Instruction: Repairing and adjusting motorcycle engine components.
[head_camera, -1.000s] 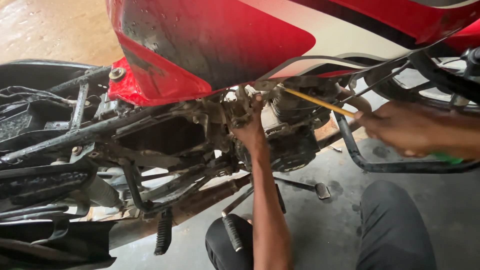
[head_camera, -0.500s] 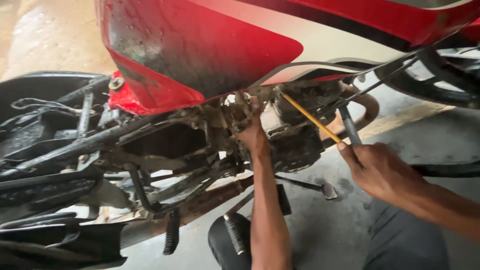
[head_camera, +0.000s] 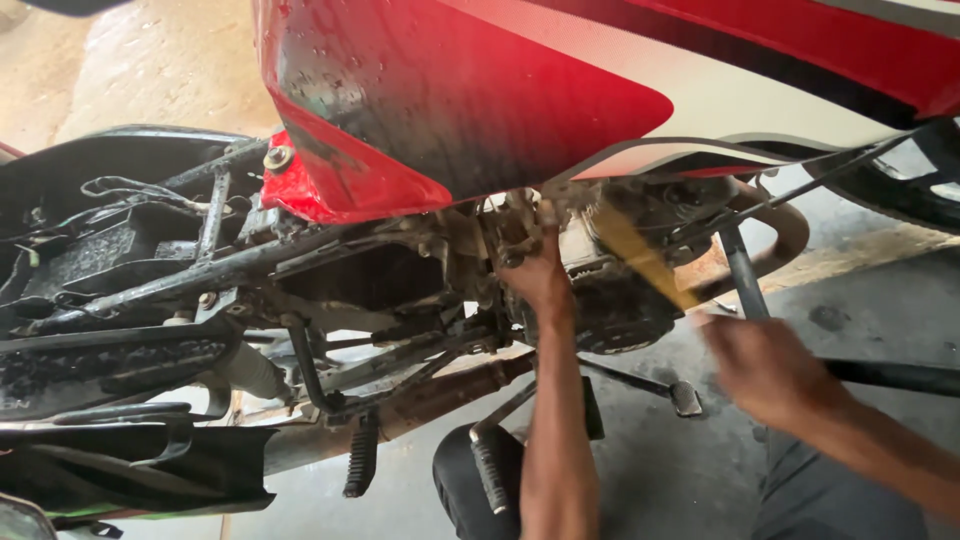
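The view looks down on a motorcycle with its seat removed. The glossy red fuel tank with white and dark stripes (head_camera: 560, 100) fills the upper part of the frame, beaded with water drops. Below it lies the grimy black steel frame (head_camera: 230, 265) and, to the right of centre, the dirty metal engine block (head_camera: 610, 300).

The left hand (head_camera: 540, 275) reaches straight up from the bottom edge, forearm vertical, into the gap just under the tank's lower rim. Its fingers curl around a small fitting on the upper side of the engine; the exact part gripped is hidden by the fingers and surrounding grime, so what it holds cannot be identified.

The right hand (head_camera: 765, 370) enters from the lower right and is motion-blurred. It closes around the lower end of a long thin yellow-shafted tool (head_camera: 640, 255), probably a screwdriver. The shaft slants up and left from the hand, and its tip lies beside the left hand at the top of the engine, under the tank. Blur prevents confirming how tight the grip is.

A rusty brown exhaust pipe (head_camera: 430, 395) runs diagonally below the frame. A black ribbed footpeg (head_camera: 362, 455) hangs beneath it. The floor is grey concrete (head_camera: 660, 470).
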